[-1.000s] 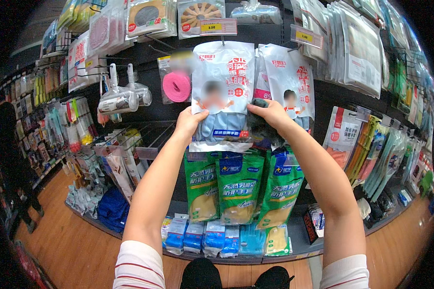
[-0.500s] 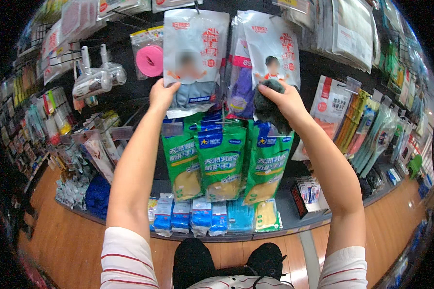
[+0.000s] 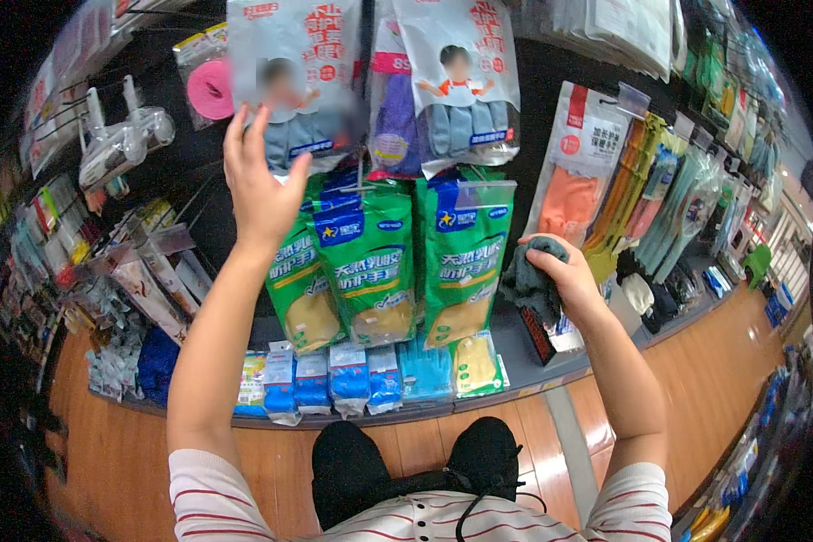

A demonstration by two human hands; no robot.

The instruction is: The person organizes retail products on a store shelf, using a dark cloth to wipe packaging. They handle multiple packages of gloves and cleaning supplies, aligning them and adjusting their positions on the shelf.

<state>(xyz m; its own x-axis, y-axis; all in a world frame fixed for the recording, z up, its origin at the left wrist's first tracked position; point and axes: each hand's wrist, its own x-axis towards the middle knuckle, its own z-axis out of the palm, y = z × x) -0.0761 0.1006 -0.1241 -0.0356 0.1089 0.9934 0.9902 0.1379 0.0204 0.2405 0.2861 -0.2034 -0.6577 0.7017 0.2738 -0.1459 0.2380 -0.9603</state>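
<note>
My left hand (image 3: 264, 190) is raised with its fingers apart, at the lower left edge of a hanging white packet of grey-blue gloves (image 3: 312, 54). I cannot tell whether the fingertips touch the packet. A matching glove packet (image 3: 465, 113) hangs to its right, over a purple packet (image 3: 393, 113). Lower on the right, my right hand (image 3: 576, 282) is closed on a crumpled dark grey cloth (image 3: 526, 278). The cloth is next to green packets of rubber gloves (image 3: 465, 262) and in front of a small dark box on the shelf.
Blue packs (image 3: 348, 375) line the low shelf (image 3: 551, 375). A pink roll (image 3: 210, 90) and white-handled rollers (image 3: 122, 140) hang at left. On the right hang an orange glove packet (image 3: 569, 199) and other goods. The wooden floor (image 3: 696, 388) lies below.
My left hand has loosened from the packet's edge, fingers now spread. My right hand has moved down from the right packet, still with the dark cloth. The view has shifted slightly.
</note>
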